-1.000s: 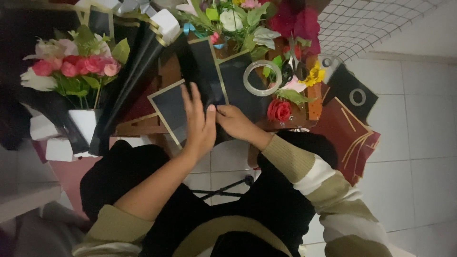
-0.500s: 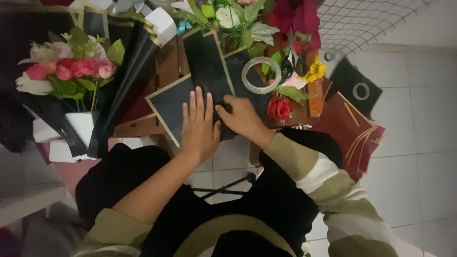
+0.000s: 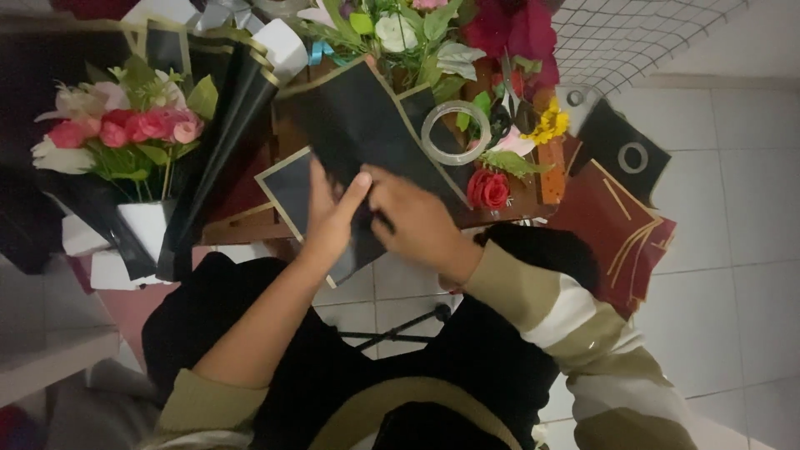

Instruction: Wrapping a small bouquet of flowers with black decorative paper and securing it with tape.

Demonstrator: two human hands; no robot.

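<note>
The left hand (image 3: pixel 329 221) lies flat on a black sheet (image 3: pixel 358 133) with a gold edge, fingers together and stretched out, thumb raised toward the right hand; the right hand (image 3: pixel 412 225) sits just beside it, fingers curled down onto the same sheet, though whether they pinch it I cannot tell; the sheet lies across the near edge of the wooden table (image 3: pixel 250 225), one corner rising toward the far side, another hanging over the near edge above the floor tiles; a tape roll (image 3: pixel 456 133) rests on the sheet's right part; a red rose (image 3: pixel 487 189) lies at the table's near right edge, just beside the right hand; a pink bouquet (image 3: pixel 125 129) in black wrap stands at the left end; dark red sheets (image 3: pixel 621 221) lie on the floor to the right.
</note>
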